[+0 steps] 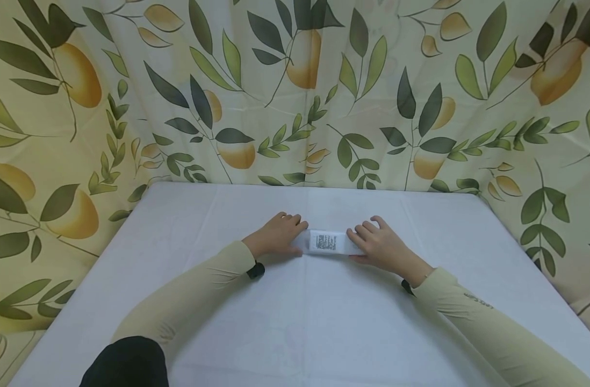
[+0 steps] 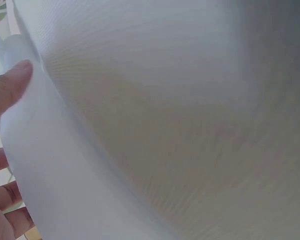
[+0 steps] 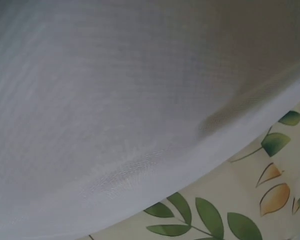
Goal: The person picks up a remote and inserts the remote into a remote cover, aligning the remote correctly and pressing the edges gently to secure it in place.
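A small white packet (image 1: pixel 326 242) with a block of dark print on its label lies crosswise on the white-covered table. My left hand (image 1: pixel 278 235) holds its left end, thumb on the near side and fingers on the far side. At the other end my right hand (image 1: pixel 379 244) grips it, fingers over the far edge and thumb along the near one. In the left wrist view the left thumb (image 2: pixel 11 89) shows at the left edge, beside part of the packet. Only cloth and curtain show in the right wrist view.
A white cloth (image 1: pixel 256 328) with a crease down its middle covers the table. Behind and beside it hangs a curtain (image 1: pixel 285 107) printed with leaves and yellow fruit. A dark rounded shape (image 1: pixel 126 365) overlaps the near left part of the view.
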The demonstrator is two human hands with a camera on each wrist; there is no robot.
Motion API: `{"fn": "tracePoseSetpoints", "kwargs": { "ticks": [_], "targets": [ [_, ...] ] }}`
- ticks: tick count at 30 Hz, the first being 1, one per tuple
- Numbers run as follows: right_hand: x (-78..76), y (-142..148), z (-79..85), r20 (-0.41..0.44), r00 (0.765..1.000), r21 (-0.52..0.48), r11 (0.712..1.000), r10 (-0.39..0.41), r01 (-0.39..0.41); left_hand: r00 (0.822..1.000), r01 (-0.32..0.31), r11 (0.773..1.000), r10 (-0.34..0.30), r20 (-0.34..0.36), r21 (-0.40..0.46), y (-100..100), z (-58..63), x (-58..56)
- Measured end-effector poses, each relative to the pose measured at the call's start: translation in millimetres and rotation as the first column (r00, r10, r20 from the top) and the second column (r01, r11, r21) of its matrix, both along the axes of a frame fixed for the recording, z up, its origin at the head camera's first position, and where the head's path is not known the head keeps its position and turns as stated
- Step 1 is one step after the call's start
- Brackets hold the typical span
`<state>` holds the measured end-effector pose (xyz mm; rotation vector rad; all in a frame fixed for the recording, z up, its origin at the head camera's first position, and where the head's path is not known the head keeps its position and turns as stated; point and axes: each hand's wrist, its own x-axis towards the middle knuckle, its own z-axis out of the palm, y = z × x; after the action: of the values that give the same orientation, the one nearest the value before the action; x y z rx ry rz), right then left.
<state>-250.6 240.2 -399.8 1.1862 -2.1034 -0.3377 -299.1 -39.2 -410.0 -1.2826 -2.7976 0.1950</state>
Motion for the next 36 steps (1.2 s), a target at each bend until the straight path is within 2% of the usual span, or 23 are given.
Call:
{"fn": "tracePoseSetpoints", "kwargs": {
  "ticks": [10, 23, 36],
  "targets": [
    [0.7, -1.5, -1.3, 0.002, 1.0, -0.004, 1.0, -0.029, 0.029, 0.996, 0.034, 0.994, -0.025, -0.09, 0.106, 5.4, 4.5, -2.2],
    [2.1, -2.2, -2.2, 0.01, 1.0, -0.012, 1.0, -0.011, 0.012, 0.988, 0.071, 0.995, -0.059, -0.146, 0.076, 15.3, 7.6, -3.2],
    [2.8, -2.0, -2.8, 0.008, 1.0, -0.015, 1.0, -0.011, 0.011, 0.996, 0.031, 0.998, -0.026, -0.082, 0.055, 20.4, 13.3, -0.9]
  ]
}}
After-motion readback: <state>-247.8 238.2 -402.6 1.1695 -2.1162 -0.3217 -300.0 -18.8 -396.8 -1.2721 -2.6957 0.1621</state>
